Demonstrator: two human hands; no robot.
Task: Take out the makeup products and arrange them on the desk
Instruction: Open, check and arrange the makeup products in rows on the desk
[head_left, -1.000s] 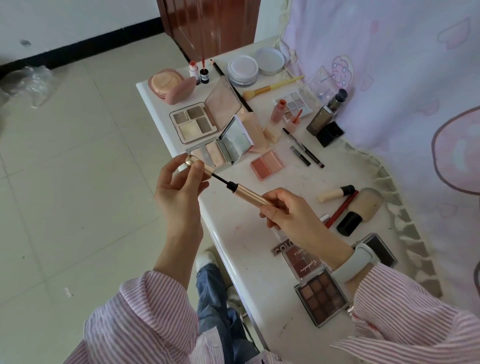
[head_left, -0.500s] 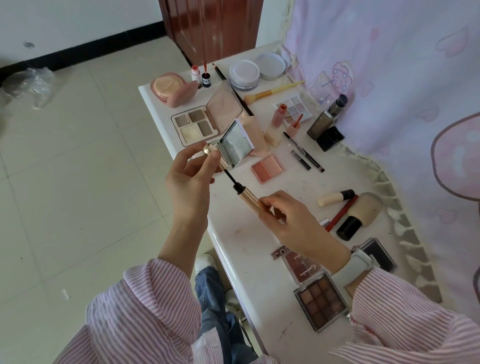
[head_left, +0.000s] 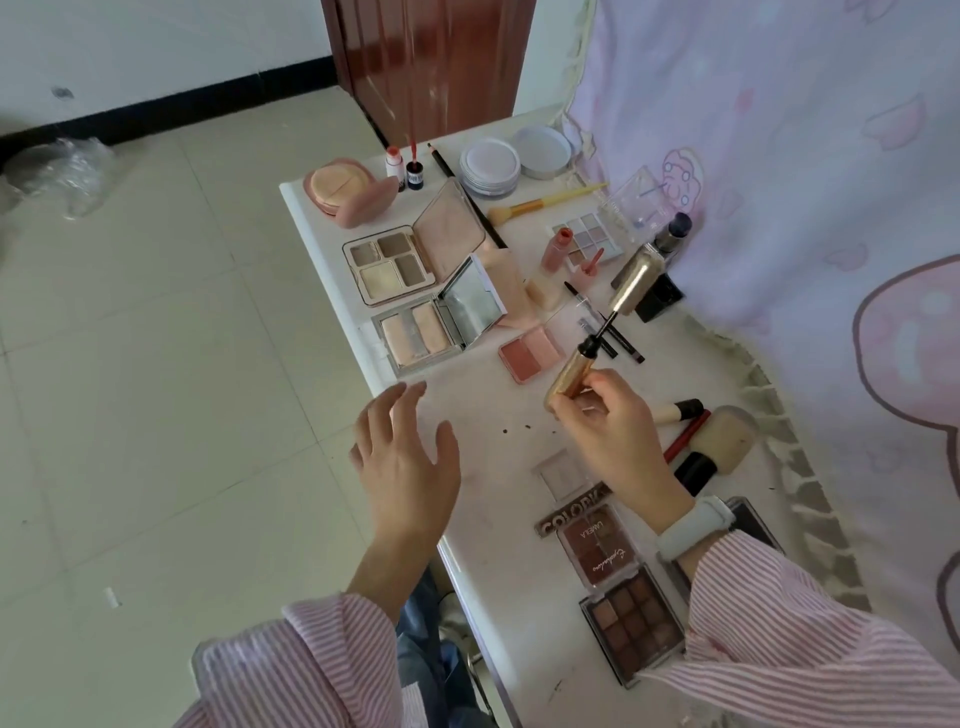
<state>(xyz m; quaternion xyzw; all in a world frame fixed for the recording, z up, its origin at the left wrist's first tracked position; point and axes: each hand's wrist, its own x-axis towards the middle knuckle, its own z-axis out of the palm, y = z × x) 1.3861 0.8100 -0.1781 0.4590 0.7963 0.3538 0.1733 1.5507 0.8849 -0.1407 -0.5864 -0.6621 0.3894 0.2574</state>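
Mascara tube (head_left: 571, 375) in right hand (head_left: 613, 421), tilted up-right.

On the counter (head_left: 467, 415) I count five open palettes: a four-pan one (head_left: 388, 264), a mirrored two-pan one (head_left: 415, 335), a blush duo (head_left: 531, 352), a pale grid (head_left: 584, 236) and a brown grid (head_left: 631, 621). Two round white tubs (head_left: 491, 163) sit at the far end. Two hands show, the left hand (head_left: 405, 462) and the right hand (head_left: 613, 421).
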